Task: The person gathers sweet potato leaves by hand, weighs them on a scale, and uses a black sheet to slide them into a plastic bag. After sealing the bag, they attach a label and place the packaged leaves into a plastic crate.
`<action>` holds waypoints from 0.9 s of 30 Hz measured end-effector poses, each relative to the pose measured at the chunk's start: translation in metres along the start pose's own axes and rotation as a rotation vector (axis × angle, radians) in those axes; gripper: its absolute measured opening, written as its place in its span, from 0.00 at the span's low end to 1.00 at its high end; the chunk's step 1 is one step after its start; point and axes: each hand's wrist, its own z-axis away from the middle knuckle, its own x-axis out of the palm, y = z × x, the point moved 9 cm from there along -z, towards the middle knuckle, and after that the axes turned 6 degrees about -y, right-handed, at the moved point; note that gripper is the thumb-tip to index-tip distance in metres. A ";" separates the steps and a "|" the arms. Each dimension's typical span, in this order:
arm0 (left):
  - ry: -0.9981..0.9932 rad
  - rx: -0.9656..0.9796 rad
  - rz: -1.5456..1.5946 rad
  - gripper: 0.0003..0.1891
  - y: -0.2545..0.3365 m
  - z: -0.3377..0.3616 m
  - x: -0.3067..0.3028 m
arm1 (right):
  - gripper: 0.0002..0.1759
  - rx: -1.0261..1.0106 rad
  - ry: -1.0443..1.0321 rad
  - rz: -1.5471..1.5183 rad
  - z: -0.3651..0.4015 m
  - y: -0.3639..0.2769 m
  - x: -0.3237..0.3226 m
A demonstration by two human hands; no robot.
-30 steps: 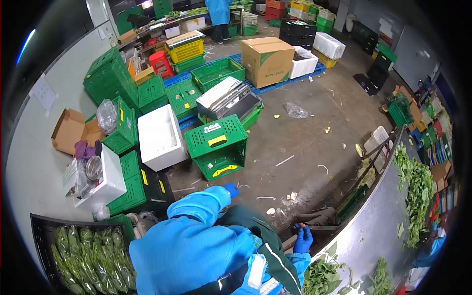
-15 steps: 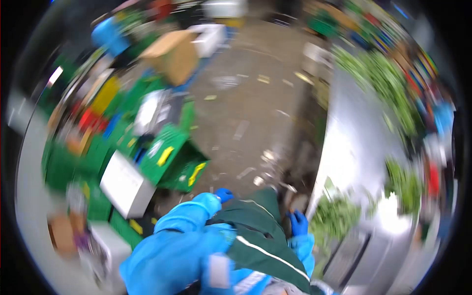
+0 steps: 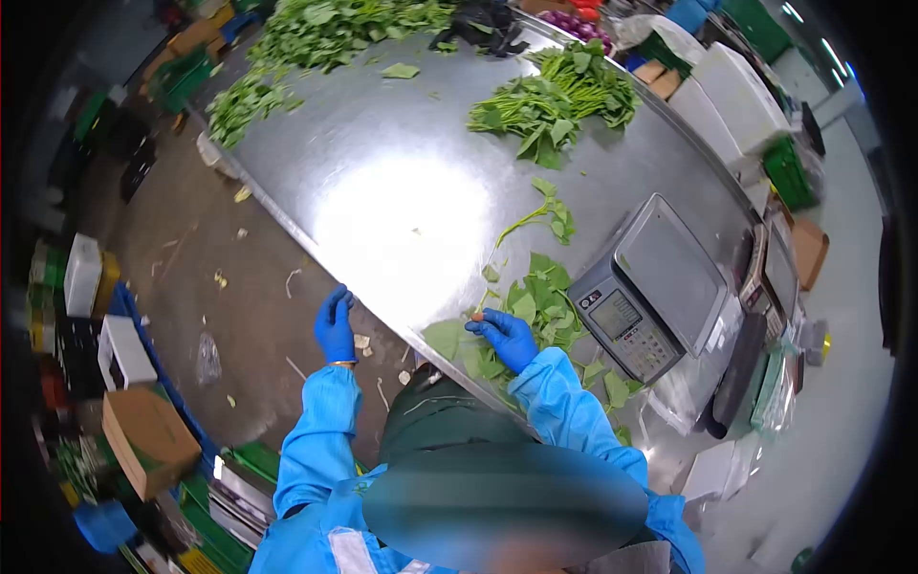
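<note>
I stand at a stainless steel table [image 3: 402,191]. My left hand [image 3: 335,325], in a blue glove, hangs at the table's near edge with the fingers straight and nothing in it. My right hand [image 3: 507,337], also gloved, lies on the table over a small heap of loose green leaves [image 3: 540,292]. Its fingertips reach a small reddish bit [image 3: 477,317]; whether they pinch it is unclear. A single leafy stem [image 3: 545,218] lies just beyond that heap.
A grey weighing scale [image 3: 660,287] stands right of my right hand. Piles of greens lie mid-table [image 3: 555,96] and along the far edge [image 3: 325,29]. White foam boxes [image 3: 727,96] stand behind the table. On the floor at left are a cardboard box [image 3: 143,435] and scraps.
The view has swung from the floor with crates round to the steel table. My right hand has come up from below the table's edge onto the leaves.
</note>
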 end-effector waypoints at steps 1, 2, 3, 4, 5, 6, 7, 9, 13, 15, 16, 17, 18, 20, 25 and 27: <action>-0.078 -0.034 -0.050 0.13 0.010 -0.020 0.026 | 0.13 0.002 0.028 -0.004 -0.008 -0.005 -0.001; -0.156 -0.065 -0.101 0.13 0.012 -0.038 0.053 | 0.13 0.004 0.052 -0.064 -0.014 -0.010 0.000; -0.228 -0.021 -0.071 0.15 0.015 -0.057 0.081 | 0.13 0.002 0.075 -0.122 -0.022 -0.014 0.001; -0.326 0.027 -0.100 0.16 0.020 -0.070 0.112 | 0.13 -0.002 0.104 -0.124 -0.029 -0.016 0.001; -0.425 0.075 -0.126 0.18 0.024 -0.080 0.144 | 0.13 0.006 0.111 -0.115 -0.033 -0.016 0.004; -0.505 0.139 -0.162 0.20 0.029 -0.091 0.175 | 0.13 0.014 0.119 -0.104 -0.036 -0.015 0.005; -0.583 0.206 -0.196 0.22 0.034 -0.101 0.208 | 0.13 0.012 0.149 -0.102 -0.037 -0.019 0.003; -0.694 0.319 -0.371 0.27 0.056 -0.115 0.269 | 0.13 0.068 0.170 -0.075 -0.041 -0.023 0.001; -0.826 0.657 -0.663 0.48 0.057 -0.162 0.374 | 0.13 0.033 0.267 -0.137 -0.057 -0.032 -0.048; -0.823 0.677 -0.870 0.56 0.059 -0.194 0.416 | 0.13 -0.001 0.293 -0.115 -0.073 -0.051 -0.085; -0.827 0.705 -0.954 0.64 0.049 -0.217 0.438 | 0.13 0.025 0.370 -0.082 -0.079 -0.067 -0.108; -0.823 0.637 -1.140 0.67 0.049 -0.234 0.454 | 0.13 0.052 0.445 -0.048 -0.088 -0.080 -0.133; -0.810 0.648 -1.208 0.67 0.049 -0.250 0.470 | 0.14 0.061 0.509 -0.065 -0.100 -0.084 -0.160; -0.804 0.655 -1.264 0.67 0.033 -0.282 0.495 | 0.15 0.079 0.617 -0.091 -0.128 -0.094 -0.208; -1.156 0.507 -0.872 0.49 -0.014 -0.278 0.526 | 0.25 0.155 0.693 0.026 -0.235 -0.088 -0.354; -1.148 0.551 -0.723 0.43 -0.008 -0.249 0.497 | 0.35 0.147 0.946 0.141 -0.264 -0.106 -0.396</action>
